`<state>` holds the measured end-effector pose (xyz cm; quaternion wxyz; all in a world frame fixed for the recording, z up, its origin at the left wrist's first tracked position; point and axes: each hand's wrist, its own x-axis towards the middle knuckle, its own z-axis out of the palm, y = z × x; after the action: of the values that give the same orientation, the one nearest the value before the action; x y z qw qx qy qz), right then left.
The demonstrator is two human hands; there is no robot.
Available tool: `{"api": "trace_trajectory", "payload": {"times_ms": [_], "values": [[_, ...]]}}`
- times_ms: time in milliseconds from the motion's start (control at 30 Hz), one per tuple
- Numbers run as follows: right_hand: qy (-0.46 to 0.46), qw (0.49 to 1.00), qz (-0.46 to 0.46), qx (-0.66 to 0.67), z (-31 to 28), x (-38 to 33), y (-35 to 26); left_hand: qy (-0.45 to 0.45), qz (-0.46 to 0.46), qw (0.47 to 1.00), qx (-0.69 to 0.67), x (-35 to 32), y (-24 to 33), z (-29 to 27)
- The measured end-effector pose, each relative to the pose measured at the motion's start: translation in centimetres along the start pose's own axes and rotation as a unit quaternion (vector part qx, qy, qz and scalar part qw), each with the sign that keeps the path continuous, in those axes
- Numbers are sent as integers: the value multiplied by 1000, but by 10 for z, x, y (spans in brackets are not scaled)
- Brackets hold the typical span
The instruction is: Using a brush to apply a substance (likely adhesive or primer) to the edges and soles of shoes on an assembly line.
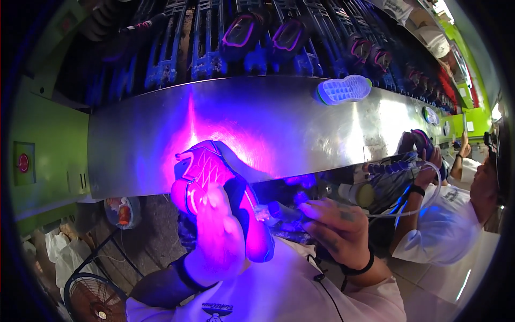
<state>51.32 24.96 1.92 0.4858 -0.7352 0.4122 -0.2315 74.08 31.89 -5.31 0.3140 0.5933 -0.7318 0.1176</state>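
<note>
You have the shoe [215, 167] between your hands at the worktop's [134, 145] near edge, left hand [217, 236] gripping its left side, fingers nearly straight, right hand [339, 228] pinching a tool [285, 212] at its right side.

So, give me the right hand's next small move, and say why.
Probably draw the brush-like tool slightly along the shoe's side: the right hand has its tip right by that side, and the left hand holds the shoe in the purple light. Whether the tip touches is unclear.
</note>
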Motion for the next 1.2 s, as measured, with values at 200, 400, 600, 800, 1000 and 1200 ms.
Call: {"api": "trace_trajectory", "payload": {"times_ms": [200, 400, 600, 800, 1000, 1200], "values": [[61, 993, -97, 31, -2, 1, -3, -124, -146, 976, -106, 22, 3, -10], [102, 973, -176, -107, -8, 21, -11, -38, -84, 981, -172, 70, -12, -15], [123, 949, -249, -152, -7, 49, -9, -145, -167, 941, -256, 88, -35, -34], [141, 949, -270, -85, 25, 75, 11, -138, -188, 917, -323, 98, -66, -43], [166, 969, -182, -13, 72, 74, 47, -301, -46, 942, -143, 70, -148, -41], [116, 989, -85, 41, 62, 80, -7, -291, -134, 895, -310, 8, -167, -43]]}}
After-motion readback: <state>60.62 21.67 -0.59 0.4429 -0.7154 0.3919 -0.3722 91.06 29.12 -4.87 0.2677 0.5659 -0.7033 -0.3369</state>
